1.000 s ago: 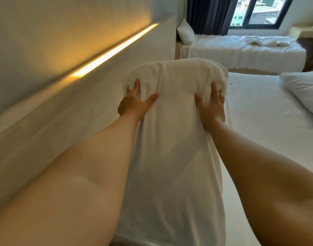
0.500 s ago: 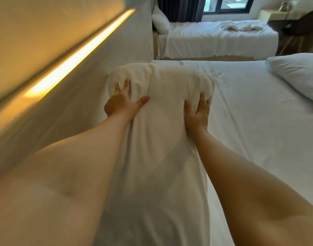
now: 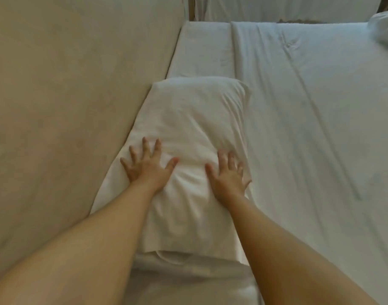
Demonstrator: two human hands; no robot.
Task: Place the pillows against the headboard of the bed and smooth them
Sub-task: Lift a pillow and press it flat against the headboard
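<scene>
Headboard (image 3: 78,95) fills the left, bed (image 3: 309,128) spreads right, and the pillow (image 3: 195,128) lies flat between, long edge touching the board. Left hand (image 3: 148,168) and right hand (image 3: 229,176) press it, fingers splayed, gripping nothing, likely ironing out creases.

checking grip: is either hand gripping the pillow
No, left hand and right hand lie flat, fingers spread, on the pillow.

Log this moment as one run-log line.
pillow flat against headboard | left hand open, pressing | right hand open, pressing | second pillow unplaced
</scene>
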